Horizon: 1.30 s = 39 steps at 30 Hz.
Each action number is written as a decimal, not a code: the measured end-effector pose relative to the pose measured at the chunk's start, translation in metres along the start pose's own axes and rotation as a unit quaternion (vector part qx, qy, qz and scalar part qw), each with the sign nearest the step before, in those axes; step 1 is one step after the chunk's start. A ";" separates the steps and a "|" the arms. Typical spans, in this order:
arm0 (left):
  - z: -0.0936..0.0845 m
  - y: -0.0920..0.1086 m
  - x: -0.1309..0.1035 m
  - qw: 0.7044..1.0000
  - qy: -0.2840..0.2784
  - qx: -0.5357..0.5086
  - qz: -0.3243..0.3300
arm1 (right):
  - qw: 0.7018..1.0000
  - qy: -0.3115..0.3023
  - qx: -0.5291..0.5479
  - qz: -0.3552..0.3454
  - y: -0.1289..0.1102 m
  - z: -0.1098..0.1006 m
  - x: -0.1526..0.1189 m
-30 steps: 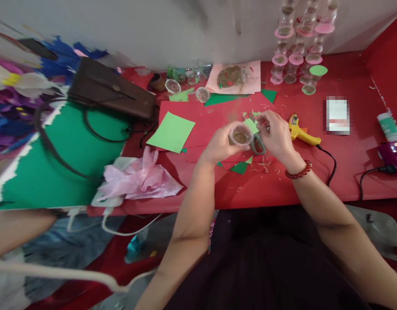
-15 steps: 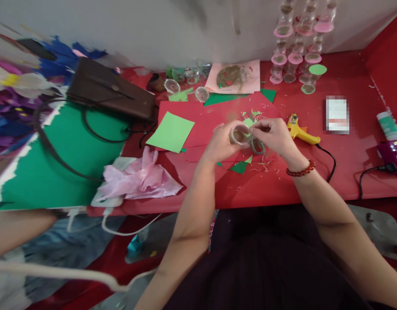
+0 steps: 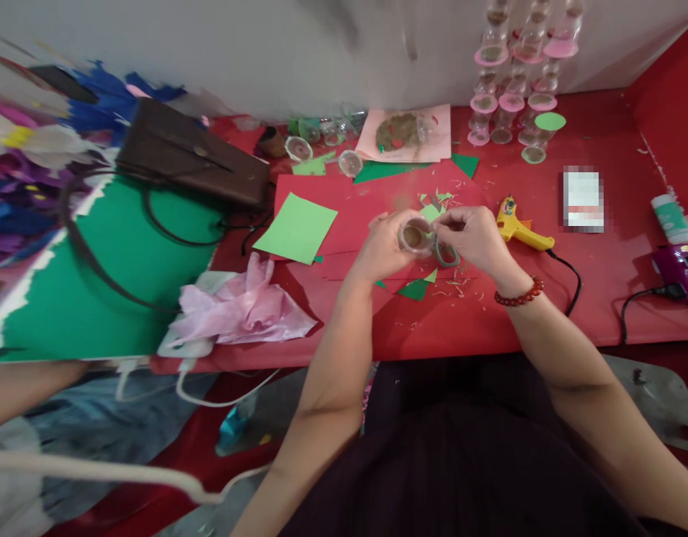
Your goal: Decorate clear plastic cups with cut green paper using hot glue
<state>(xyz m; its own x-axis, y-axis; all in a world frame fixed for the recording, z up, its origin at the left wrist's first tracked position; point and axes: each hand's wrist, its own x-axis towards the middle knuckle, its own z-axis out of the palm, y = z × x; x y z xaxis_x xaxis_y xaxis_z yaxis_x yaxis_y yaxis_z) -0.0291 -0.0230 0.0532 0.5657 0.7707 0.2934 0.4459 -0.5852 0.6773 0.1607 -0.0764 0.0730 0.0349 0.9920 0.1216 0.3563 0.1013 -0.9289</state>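
Note:
A small clear plastic cup (image 3: 416, 236) is held in my left hand (image 3: 389, 245), its round mouth turned up toward me and something brownish showing inside. My right hand (image 3: 471, 237) is closed in a pinch at the cup's right rim. Whatever is between those fingertips is too small to make out. Just below the right fingers are the grey-green handles of a pair of scissors (image 3: 448, 255), partly covered by the hand. Green paper scraps (image 3: 432, 212) are scattered behind the cup on red paper (image 3: 371, 198).
A yellow glue gun (image 3: 523, 227) lies right of my right hand, its cord trailing forward. Stacked clear cups (image 3: 501, 112) stand at the back right. Pink paper (image 3: 403, 153) bears a brown sandy heap. Left are light green paper (image 3: 296, 229), a pink plastic bag (image 3: 243, 309) and a brown bag (image 3: 192, 160).
Both hands stay almost in place. The cup's mouth has tipped slightly, and the right fingers remain pinched at its rim.

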 end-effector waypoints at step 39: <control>0.007 -0.029 0.017 0.924 0.194 -0.322 -0.075 | 0.823 -0.005 -0.552 0.139 0.030 -0.107 -0.030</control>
<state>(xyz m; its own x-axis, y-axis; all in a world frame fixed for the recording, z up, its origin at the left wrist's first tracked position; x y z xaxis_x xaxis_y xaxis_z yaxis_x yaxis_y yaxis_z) -0.0272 0.0051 0.0341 0.1851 0.9363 0.2986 -0.0761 -0.2893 0.9542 0.2700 -0.1116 0.0786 0.2527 0.9663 -0.0494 0.9663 -0.2546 -0.0372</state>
